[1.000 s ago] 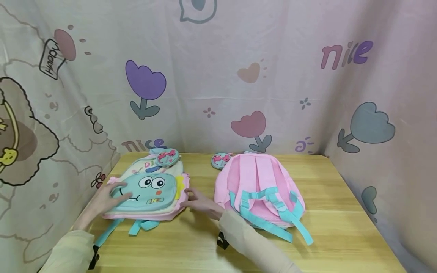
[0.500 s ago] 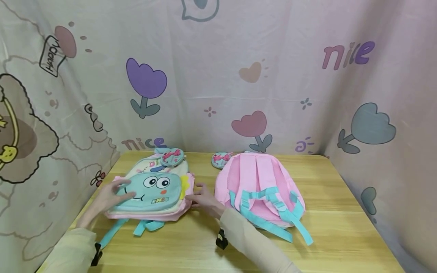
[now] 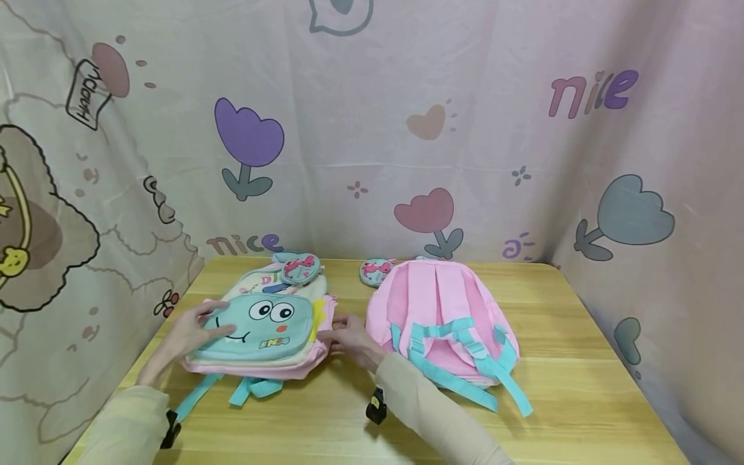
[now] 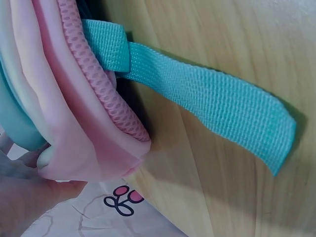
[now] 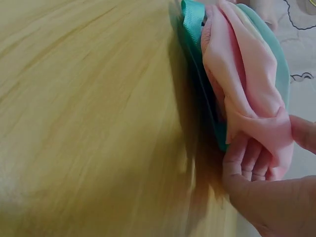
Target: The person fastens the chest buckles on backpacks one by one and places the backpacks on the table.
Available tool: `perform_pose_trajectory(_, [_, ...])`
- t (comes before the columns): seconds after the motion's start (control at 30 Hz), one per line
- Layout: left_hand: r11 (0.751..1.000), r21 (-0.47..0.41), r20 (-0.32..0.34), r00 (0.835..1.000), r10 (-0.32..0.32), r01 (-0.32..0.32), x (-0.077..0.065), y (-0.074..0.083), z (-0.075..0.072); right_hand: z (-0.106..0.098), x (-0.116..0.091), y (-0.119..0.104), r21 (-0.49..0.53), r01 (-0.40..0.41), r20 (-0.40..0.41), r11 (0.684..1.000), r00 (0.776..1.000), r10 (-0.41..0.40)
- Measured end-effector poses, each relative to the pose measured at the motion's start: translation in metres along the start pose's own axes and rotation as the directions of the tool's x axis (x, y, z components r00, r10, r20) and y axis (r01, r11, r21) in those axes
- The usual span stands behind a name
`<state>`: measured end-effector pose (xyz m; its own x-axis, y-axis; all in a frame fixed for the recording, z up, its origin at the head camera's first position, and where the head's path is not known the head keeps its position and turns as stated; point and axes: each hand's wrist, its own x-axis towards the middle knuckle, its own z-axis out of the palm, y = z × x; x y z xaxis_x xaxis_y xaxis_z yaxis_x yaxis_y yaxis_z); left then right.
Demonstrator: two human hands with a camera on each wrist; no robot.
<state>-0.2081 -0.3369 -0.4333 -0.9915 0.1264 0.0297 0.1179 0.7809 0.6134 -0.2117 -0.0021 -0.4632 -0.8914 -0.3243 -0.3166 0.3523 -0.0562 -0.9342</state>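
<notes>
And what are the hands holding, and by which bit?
The smiley backpack: the right hand pinches its pink side, and the left hand grips the opposite side.

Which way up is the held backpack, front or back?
Front up: the held backpack shows its cartoon face on top, with blue straps poking out below.

The head camera looks forward and down from the near side of the face-fronted backpack (image 3: 261, 349), far enough back to frame the desk (image 3: 325, 420) around it and the curtain (image 3: 349, 116) behind it. The left wrist camera looks closely at its lower left corner, sharing the teal strap (image 4: 212, 94) with the head view; the right one, close at its right, shares the right fingers (image 5: 237, 157).
</notes>
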Motion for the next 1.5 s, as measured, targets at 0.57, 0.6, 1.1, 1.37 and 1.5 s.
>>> perform_pose_trajectory(0.57, [0.999,0.025,0.072,0.997,0.020,-0.022,0.005,0.018,0.007,-0.010,-0.004,-0.015,0.034,0.151,-0.038,0.988,0.988,-0.150])
perform_pose_trajectory(0.6, [0.999,0.030,0.072,0.997,0.031,-0.033,0.005,0.020,0.007,-0.010,-0.003,-0.016,0.029,0.161,-0.033,0.986,0.986,-0.160])
perform_pose_trajectory(1.1, [0.989,0.010,0.030,0.989,0.146,-0.146,0.007,0.040,0.011,-0.015,-0.009,-0.034,-0.027,0.239,-0.027,0.971,0.970,-0.240])
perform_pose_trajectory(1.37, [0.982,-0.029,0.023,0.982,0.188,-0.187,0.008,0.056,0.013,-0.016,-0.013,-0.043,-0.036,0.283,-0.048,0.958,0.957,-0.285])
perform_pose_trajectory(1.5, [0.977,-0.059,0.033,0.978,0.207,-0.205,0.009,0.066,0.013,-0.015,-0.015,-0.048,-0.012,0.325,-0.050,0.946,0.944,-0.325])
